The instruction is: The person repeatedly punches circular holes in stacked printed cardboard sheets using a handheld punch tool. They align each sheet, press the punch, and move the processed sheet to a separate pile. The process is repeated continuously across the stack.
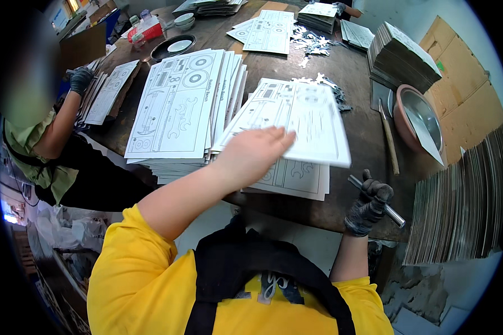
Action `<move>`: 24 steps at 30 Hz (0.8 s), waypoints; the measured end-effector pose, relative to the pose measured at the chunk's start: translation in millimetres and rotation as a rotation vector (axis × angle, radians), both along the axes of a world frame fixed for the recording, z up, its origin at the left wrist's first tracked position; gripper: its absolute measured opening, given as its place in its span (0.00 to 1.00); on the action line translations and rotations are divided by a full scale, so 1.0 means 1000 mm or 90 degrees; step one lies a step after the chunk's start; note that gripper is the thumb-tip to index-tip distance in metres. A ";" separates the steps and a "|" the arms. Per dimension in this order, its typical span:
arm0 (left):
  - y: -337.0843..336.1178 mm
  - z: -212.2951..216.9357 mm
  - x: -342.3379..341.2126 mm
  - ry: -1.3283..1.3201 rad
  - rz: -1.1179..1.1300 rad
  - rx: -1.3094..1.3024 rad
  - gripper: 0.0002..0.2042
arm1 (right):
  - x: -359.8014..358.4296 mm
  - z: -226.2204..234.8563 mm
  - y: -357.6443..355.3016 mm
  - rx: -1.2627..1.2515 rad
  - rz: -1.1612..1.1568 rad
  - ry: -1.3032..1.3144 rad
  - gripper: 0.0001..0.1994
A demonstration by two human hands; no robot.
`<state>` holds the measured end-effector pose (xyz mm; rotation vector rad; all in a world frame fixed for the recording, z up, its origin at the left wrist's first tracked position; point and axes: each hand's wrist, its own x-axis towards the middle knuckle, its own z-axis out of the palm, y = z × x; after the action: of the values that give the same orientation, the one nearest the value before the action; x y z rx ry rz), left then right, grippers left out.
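My bare left hand (256,155) lies across a white printed board (318,125), its fingers stretched out over the near left part. Motion blurs that board, which overhangs a lower stack of similar boards (310,181). My thumb is hidden from sight. At the table's front edge, my right hand (370,202), in a grey glove, is closed around a metal rod (395,216). Left of my left hand stands a tall stack of printed boards (170,111) with line drawings of tools. Behind the blurred board lies a pile of small wrench-shaped metal pieces (341,95).
A hammer (390,139) and a pink-brown basin (402,114) are on the right. Stacked boards (458,201) stand beyond the right table edge. More metal pieces (310,42) lie at the back. A co-worker's gloved hand (81,80) touches boards on the left.
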<state>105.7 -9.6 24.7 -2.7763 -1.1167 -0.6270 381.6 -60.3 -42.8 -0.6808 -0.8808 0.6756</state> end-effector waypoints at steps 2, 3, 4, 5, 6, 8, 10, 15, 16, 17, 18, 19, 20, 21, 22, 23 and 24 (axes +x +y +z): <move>-0.012 0.031 -0.023 -0.073 0.100 0.029 0.20 | -0.001 0.002 0.004 -0.013 0.000 0.013 0.20; -0.014 0.035 -0.040 -0.102 0.137 0.080 0.24 | -0.003 0.000 0.007 -0.019 0.007 0.014 0.20; -0.017 0.038 -0.058 -0.103 0.187 0.105 0.26 | -0.007 -0.001 0.010 -0.022 0.006 0.016 0.20; -0.019 0.038 -0.079 -0.119 0.212 0.129 0.27 | -0.012 -0.003 0.012 -0.024 0.007 0.022 0.19; -0.022 0.031 -0.101 -0.122 0.255 0.148 0.27 | -0.017 -0.004 0.015 -0.027 0.009 0.026 0.19; -0.028 0.013 -0.148 -0.096 0.319 0.126 0.22 | -0.025 -0.007 0.021 -0.031 0.036 0.032 0.18; -0.036 -0.009 -0.201 -0.002 0.378 -0.080 0.20 | -0.032 -0.010 0.028 -0.056 0.076 0.058 0.18; -0.033 -0.004 -0.153 -0.037 0.273 -0.119 0.21 | -0.049 -0.023 0.052 -0.068 0.120 0.052 0.18; -0.030 -0.008 -0.127 -0.137 0.142 -0.121 0.22 | -0.053 -0.029 0.061 -0.073 0.121 0.053 0.17; -0.025 -0.021 -0.097 -0.162 0.043 -0.147 0.21 | -0.059 -0.035 0.070 -0.078 0.120 0.049 0.17; -0.021 -0.029 -0.065 -0.096 0.018 -0.283 0.21 | -0.064 -0.040 0.079 -0.085 0.124 0.045 0.17; -0.011 -0.047 -0.039 -0.059 -0.024 -0.275 0.23 | -0.068 -0.044 0.088 -0.090 0.123 0.039 0.17; -0.001 -0.071 -0.022 -0.022 -0.059 -0.264 0.25 | -0.074 -0.048 0.098 -0.094 0.127 0.035 0.18; 0.005 -0.097 -0.014 0.000 -0.005 -0.258 0.26 | -0.081 -0.051 0.110 -0.082 0.144 0.025 0.18; 0.013 -0.123 -0.008 0.022 0.051 -0.252 0.27 | -0.088 -0.054 0.120 -0.086 0.156 0.039 0.17; 0.018 -0.134 -0.001 0.044 0.098 -0.247 0.29 | -0.096 -0.055 0.129 -0.099 0.147 0.040 0.18; 0.019 -0.142 0.007 0.034 0.121 -0.241 0.29 | -0.100 -0.057 0.140 -0.112 0.140 0.042 0.19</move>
<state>112.9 9.2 -117.2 -2.9073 -1.6108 -0.3491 281.5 79.3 -100.0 -0.7194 -0.8490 0.9758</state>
